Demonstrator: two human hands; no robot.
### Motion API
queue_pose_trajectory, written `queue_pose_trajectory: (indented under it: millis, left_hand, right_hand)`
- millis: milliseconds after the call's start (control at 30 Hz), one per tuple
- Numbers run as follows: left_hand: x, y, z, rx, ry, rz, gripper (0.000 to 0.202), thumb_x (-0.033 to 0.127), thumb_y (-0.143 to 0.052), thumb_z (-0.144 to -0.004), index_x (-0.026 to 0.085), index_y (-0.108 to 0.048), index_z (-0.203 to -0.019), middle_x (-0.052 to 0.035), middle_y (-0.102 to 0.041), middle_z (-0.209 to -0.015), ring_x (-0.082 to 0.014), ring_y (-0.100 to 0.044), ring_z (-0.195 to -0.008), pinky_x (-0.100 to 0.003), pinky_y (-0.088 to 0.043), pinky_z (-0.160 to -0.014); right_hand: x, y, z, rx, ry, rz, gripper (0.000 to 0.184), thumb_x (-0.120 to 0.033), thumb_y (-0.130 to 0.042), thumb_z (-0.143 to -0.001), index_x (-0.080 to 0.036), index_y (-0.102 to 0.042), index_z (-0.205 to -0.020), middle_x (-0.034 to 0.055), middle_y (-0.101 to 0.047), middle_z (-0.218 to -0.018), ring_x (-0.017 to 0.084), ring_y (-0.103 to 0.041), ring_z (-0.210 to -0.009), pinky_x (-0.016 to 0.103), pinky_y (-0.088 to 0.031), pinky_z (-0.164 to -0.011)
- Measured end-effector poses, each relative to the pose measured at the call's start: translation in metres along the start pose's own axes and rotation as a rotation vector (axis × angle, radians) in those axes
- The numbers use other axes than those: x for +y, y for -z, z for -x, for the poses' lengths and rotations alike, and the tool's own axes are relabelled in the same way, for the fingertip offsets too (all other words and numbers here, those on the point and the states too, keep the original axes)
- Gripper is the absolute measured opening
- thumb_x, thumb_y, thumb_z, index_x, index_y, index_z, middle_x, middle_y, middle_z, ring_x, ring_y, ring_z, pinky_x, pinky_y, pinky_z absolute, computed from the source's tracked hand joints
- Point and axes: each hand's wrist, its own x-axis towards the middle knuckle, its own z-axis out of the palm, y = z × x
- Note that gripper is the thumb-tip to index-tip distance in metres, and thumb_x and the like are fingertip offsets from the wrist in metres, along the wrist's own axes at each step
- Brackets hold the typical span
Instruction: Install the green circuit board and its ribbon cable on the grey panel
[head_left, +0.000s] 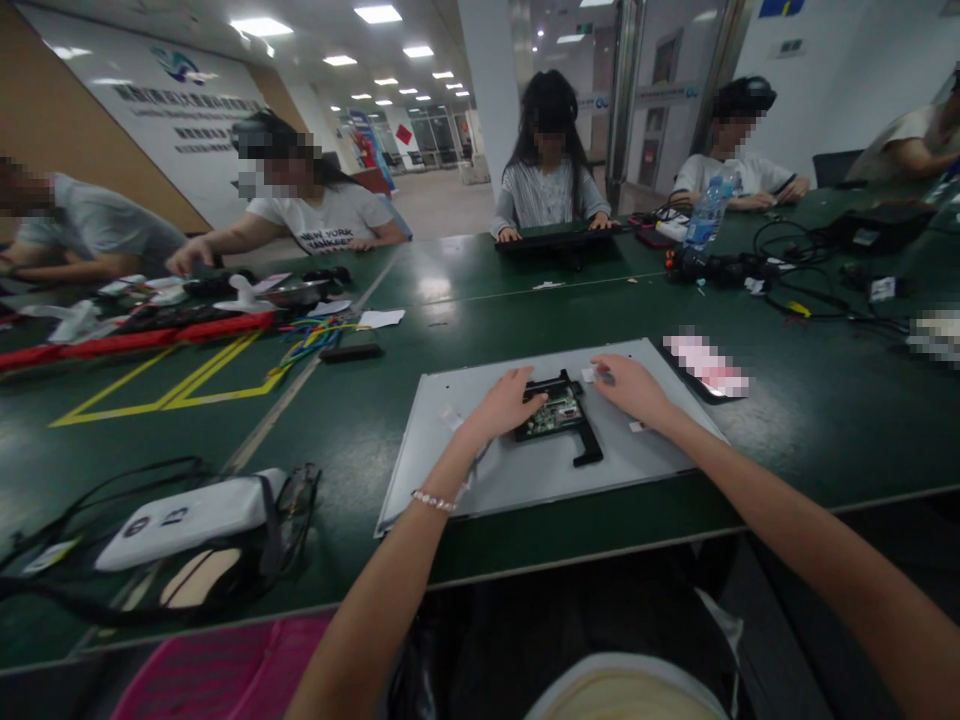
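A green circuit board [553, 412] in a black plastic frame [589, 442] lies on a light grey flat panel [442, 490]. My left hand [504, 405] grips the frame's left side, with the thumb over the board and the fingers on its far edge. To the right of the frame, just above the panel, is my right hand [631, 388]. Its fingers are curled together, and a small whitish bit [587, 375] shows at their tips; whether it is pinched there is hard to see. Another small white piece [637, 427] lies on the panel below that hand.
A phone [705, 366] lies right of the panel. At left are a white case [187, 520] with straps, coloured wires [307, 340] and a black bar [351, 353]. A water bottle [703, 215] and black cables stand at back right. Several people sit around the green table [480, 325].
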Motion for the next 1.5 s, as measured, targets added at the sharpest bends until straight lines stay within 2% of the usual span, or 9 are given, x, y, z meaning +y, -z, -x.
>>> queue_pose_trajectory:
  millis: [167, 300, 433, 533, 867, 1067, 1167, 1367, 1500]
  left_hand:
    - [-0.011, 0.018, 0.0, -0.062, 0.022, 0.161, 0.063, 0.051, -0.041, -0.092, 0.014, -0.03, -0.142, -0.0132, -0.039, -0.147, -0.0223, -0.042, -0.131, -0.03, -0.038, -0.103]
    - [-0.021, 0.031, 0.007, -0.179, -0.013, 0.191, 0.075, 0.056, -0.047, -0.087, 0.017, -0.022, -0.146, -0.014, -0.035, -0.149, -0.0235, -0.042, -0.132, -0.031, -0.041, -0.1]
    - [-0.026, 0.035, 0.013, -0.296, -0.125, 0.198, 0.098, 0.052, -0.064, -0.075, 0.018, -0.011, -0.15, -0.0133, -0.022, -0.154, -0.0242, -0.029, -0.139, -0.033, -0.031, -0.109]
    - [-0.028, 0.034, 0.013, -0.348, -0.181, 0.193, 0.107, 0.049, -0.071, -0.068, 0.022, -0.008, -0.15, -0.0105, -0.016, -0.156, -0.0237, -0.024, -0.141, -0.034, -0.025, -0.113]
    - [-0.035, 0.028, 0.012, -0.342, -0.239, 0.219, 0.107, 0.047, -0.075, -0.065, 0.021, -0.014, -0.149, -0.0114, -0.017, -0.156, -0.0242, -0.023, -0.142, -0.035, -0.024, -0.114]
    - [-0.038, 0.026, 0.011, -0.354, -0.249, 0.243, 0.104, 0.046, -0.074, -0.067, 0.021, -0.016, -0.149, -0.0104, -0.016, -0.156, -0.024, -0.018, -0.143, -0.035, -0.019, -0.116]
    - [-0.04, 0.022, 0.011, -0.348, -0.26, 0.259, 0.103, 0.048, -0.073, -0.067, 0.021, -0.016, -0.149, -0.01, -0.014, -0.156, -0.0245, -0.016, -0.143, -0.035, -0.018, -0.116]
    - [-0.042, 0.019, 0.009, -0.368, -0.269, 0.294, 0.108, 0.054, -0.075, -0.063, 0.019, -0.018, -0.148, -0.0116, -0.013, -0.156, -0.0293, -0.011, -0.144, -0.04, -0.014, -0.118]
    - [-0.044, 0.017, 0.008, -0.374, -0.276, 0.321, 0.108, 0.056, -0.074, -0.063, 0.021, -0.017, -0.149, -0.0105, -0.011, -0.156, -0.03, -0.01, -0.144, -0.041, -0.013, -0.118]
  right_hand:
    - [-0.001, 0.012, -0.001, -0.036, 0.14, -0.02, 0.028, -0.026, -0.06, -0.083, -0.019, -0.064, -0.109, 0.0087, -0.063, -0.113, 0.022, -0.057, -0.106, 0.036, -0.043, -0.094]
    - [0.001, 0.014, -0.003, -0.082, 0.216, 0.022, 0.026, -0.025, -0.061, -0.084, -0.02, -0.065, -0.108, 0.008, -0.064, -0.11, 0.021, -0.056, -0.105, 0.036, -0.042, -0.093]
    - [0.002, 0.012, -0.006, -0.134, 0.208, 0.067, 0.021, -0.026, -0.057, -0.087, -0.02, -0.067, -0.105, 0.0077, -0.065, -0.107, 0.021, -0.058, -0.1, 0.035, -0.044, -0.09]
    - [0.002, 0.009, -0.008, -0.119, 0.19, 0.099, 0.02, -0.025, -0.053, -0.09, -0.02, -0.068, -0.101, 0.0078, -0.067, -0.105, 0.021, -0.059, -0.099, 0.034, -0.045, -0.088]
    - [0.0, 0.006, -0.012, -0.072, 0.153, 0.167, 0.022, -0.023, -0.051, -0.091, -0.019, -0.071, -0.099, 0.008, -0.069, -0.105, 0.022, -0.061, -0.098, 0.034, -0.045, -0.087]
    - [-0.016, 0.008, -0.016, 0.02, 0.17, 0.089, 0.026, -0.021, -0.048, -0.092, -0.019, -0.07, -0.106, 0.0085, -0.067, -0.111, 0.022, -0.06, -0.102, 0.034, -0.044, -0.09]
    - [-0.027, 0.005, -0.02, -0.008, 0.222, 0.099, 0.026, -0.02, -0.048, -0.092, -0.019, -0.07, -0.107, 0.0088, -0.067, -0.112, 0.022, -0.06, -0.102, 0.034, -0.044, -0.089]
    - [-0.04, -0.006, -0.033, -0.143, 0.369, 0.24, 0.024, -0.018, -0.05, -0.091, -0.015, -0.072, -0.099, 0.0109, -0.069, -0.105, 0.022, -0.06, -0.101, 0.033, -0.043, -0.09]
    - [-0.042, -0.014, -0.039, -0.226, 0.341, 0.234, 0.023, -0.018, -0.05, -0.091, -0.017, -0.072, -0.097, 0.0096, -0.07, -0.1, 0.021, -0.062, -0.095, 0.03, -0.043, -0.086]
